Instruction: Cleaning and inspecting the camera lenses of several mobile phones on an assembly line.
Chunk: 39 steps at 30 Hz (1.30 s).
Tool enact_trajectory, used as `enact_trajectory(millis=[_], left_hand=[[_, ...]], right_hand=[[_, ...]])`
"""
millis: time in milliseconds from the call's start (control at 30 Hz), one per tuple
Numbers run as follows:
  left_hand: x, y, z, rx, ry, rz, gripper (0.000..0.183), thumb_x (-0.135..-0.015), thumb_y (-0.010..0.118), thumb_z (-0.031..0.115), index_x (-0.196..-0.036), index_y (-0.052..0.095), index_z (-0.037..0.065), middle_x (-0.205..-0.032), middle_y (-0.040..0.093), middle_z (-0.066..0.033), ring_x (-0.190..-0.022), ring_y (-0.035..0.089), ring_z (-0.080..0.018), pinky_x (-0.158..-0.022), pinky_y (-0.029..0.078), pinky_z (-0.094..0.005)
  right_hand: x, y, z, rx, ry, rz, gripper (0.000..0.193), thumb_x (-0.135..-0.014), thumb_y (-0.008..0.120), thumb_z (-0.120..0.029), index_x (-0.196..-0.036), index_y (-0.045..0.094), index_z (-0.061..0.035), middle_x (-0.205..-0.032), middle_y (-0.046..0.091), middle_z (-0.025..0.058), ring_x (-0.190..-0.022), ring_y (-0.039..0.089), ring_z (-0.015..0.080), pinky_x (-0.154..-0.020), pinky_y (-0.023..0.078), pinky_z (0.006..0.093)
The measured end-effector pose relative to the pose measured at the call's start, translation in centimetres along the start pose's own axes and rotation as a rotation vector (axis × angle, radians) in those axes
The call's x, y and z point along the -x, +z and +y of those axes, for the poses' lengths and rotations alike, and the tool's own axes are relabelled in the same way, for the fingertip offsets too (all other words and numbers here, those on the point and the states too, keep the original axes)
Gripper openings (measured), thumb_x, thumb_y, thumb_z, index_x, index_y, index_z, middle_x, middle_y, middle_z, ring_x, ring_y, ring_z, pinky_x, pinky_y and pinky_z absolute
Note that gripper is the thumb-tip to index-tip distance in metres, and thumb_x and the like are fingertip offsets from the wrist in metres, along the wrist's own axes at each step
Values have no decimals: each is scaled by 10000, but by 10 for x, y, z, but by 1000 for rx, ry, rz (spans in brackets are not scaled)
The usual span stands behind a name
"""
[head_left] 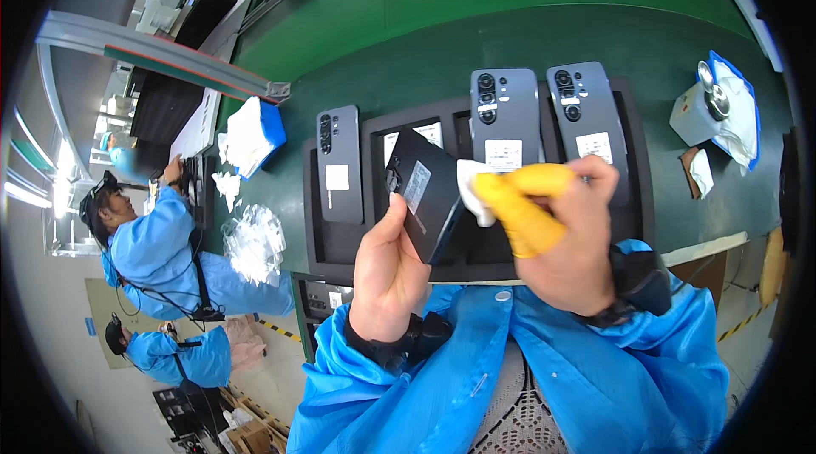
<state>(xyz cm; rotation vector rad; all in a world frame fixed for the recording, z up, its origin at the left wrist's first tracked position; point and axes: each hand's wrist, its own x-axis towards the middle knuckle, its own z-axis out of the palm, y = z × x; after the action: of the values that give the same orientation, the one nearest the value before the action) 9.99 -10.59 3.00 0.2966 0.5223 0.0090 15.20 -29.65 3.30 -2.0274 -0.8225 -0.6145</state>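
My left hand (387, 271) grips a dark smartphone (435, 178) by its lower left edge, the phone tilted above the tray. A pale label is stuck on its face. My right hand (557, 224), with yellow finger cots on some fingers, pinches a white wiping cloth (474, 190) against or right beside the phone's right edge. Beneath is a black foam tray (637, 199) with slots. Three grey smartphones lie on it, camera side up with white labels: one at the left (340, 165), one in the middle (506, 114), one at the right (591, 114).
On the green bench (408, 71), a blue box with white cloths (255, 135) stands left, above clear plastic bags (255, 241). At right are a white dispenser bottle (699, 112) and a blue bin of cloths (738, 105). A co-worker in blue (157, 237) sits at left.
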Motion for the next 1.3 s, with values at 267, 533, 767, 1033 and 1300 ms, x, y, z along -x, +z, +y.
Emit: enact_trajectory(millis=[267,533,767,1033,1300], left_hand=[[-19,4,13,-541,98,-76,290,-1005,452,196,-1223,496,9,-1205,605,-115,-1102,590,-231,-1000,445,-383],[-71,3,67,-1326,276,28,321,-991,410,42,-1301,465,-23,-1160,616,-108,-1035,590,-164,-914,461,-292],[-83,-13,62,-1857,474,81,374,-929,534,59,-1278,489,-67,-1110,611,-155,-1007,585,-229,-895,452,-319],[-52,46,-1,-2094,318,-73,321,-923,580,122,-1192,533,-46,-715,555,-64,-553,550,-127,-476,440,-274],[-91,52,-24,-1826,26,-6,349,-967,546,213,-1161,513,-75,-678,551,-19,-537,480,-56,-461,370,-213]], right_hand=[[29,2,-6,-167,-115,-187,243,-742,679,-95,-979,732,-97,-916,605,-21,-726,549,111,-829,292,397],[55,-18,35,5,40,-256,354,-675,646,17,-1011,731,-56,-910,617,18,-772,532,148,-851,305,406],[62,-18,39,-14,100,-282,348,-672,649,25,-1005,727,-39,-892,601,28,-753,524,153,-862,301,418],[62,-21,41,-47,139,-315,272,-708,655,-10,-968,731,-38,-904,607,56,-829,565,171,-863,308,429],[64,-21,41,-83,167,-284,285,-717,651,-9,-985,733,-59,-903,593,56,-833,558,178,-863,322,425]])
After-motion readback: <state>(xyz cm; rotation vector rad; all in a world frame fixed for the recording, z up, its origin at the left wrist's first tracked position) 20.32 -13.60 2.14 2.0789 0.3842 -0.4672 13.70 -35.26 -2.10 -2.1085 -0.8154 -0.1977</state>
